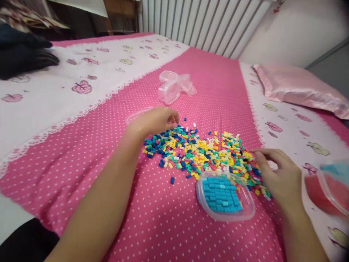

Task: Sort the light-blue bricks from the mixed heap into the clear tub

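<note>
Your left hand (155, 122) reaches on an outstretched forearm to the far left edge of the pile of small coloured bricks (201, 153), knuckles up and fingertips bunched; I cannot tell whether a brick sits between them. Your right hand (280, 174) rests palm down at the pile's right edge, fingers loosely bent, thumb and forefinger slightly parted, gripping nothing. The clear tub of turquoise bricks (226, 217) sits against the pile's near side.
</note>
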Tool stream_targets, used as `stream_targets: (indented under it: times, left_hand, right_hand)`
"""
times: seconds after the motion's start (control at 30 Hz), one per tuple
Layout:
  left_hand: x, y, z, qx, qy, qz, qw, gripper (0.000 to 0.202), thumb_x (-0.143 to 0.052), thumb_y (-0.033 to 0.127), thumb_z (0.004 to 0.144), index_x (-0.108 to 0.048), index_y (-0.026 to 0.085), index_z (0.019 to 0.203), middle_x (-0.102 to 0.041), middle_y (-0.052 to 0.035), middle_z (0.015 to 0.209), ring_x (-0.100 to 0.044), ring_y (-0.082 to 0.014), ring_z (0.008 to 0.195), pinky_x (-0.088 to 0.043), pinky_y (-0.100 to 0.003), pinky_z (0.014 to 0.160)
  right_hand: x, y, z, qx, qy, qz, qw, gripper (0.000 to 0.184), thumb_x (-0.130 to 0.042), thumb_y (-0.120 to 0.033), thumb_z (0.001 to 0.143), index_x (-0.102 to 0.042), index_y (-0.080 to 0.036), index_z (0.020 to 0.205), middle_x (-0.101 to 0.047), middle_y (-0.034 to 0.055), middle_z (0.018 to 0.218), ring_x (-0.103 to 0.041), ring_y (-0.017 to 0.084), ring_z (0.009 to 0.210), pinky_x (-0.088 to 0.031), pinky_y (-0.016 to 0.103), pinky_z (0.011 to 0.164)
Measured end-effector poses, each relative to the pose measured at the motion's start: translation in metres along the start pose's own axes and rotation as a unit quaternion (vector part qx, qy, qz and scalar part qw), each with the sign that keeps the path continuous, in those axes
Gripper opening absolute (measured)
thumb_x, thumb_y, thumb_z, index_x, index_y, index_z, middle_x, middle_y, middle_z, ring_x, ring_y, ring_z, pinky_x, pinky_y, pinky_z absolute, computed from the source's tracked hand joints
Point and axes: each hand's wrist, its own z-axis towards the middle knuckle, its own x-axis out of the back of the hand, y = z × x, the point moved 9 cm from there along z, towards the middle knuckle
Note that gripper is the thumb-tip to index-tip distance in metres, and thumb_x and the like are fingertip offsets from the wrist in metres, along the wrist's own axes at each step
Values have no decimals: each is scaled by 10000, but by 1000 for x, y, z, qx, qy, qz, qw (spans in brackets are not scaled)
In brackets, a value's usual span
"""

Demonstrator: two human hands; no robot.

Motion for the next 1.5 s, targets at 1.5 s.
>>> stream_targets:
  times: [1.5]
  left_hand:
    - [-35,46,-25,-59,-166,-7,984,107,-690,125,727,-742,162,813,-695,15,758,-564,-88,639,-364,-204,591]
  right_hand:
    - [4,-22,-8,65,65,56,994,236,-573,-361,941,-718,-184,883,-709,70,878,-642,211,849,-475,349,826]
